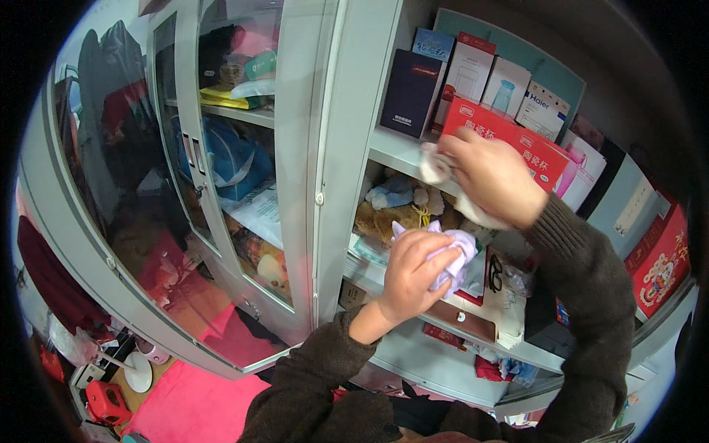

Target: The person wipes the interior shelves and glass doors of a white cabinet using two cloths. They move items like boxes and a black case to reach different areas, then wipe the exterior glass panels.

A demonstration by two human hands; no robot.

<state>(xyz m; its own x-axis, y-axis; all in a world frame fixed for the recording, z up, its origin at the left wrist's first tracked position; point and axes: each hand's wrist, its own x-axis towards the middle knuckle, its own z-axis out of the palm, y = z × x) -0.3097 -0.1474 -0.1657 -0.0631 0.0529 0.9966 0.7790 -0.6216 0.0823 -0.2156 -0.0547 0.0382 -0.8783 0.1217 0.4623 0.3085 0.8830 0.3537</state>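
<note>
My left hand grips a crumpled light purple cloth in front of the open cabinet's middle shelf. Higher up, my right hand holds a whitish cloth at the front edge of the upper shelf; part of this cloth hangs below the palm. The hand looks slightly blurred. Just behind it stands a red box with printed writing, partly covered by the fingers. A dark blue box is to its left. Plush toys sit on the shelf below, beyond my left hand.
More product boxes line the upper shelf. Black-framed glasses and a brown case lie on the middle shelf. At left, a glass-paned cabinet door stands beside the opening. A red stool and pink cloth are lower left.
</note>
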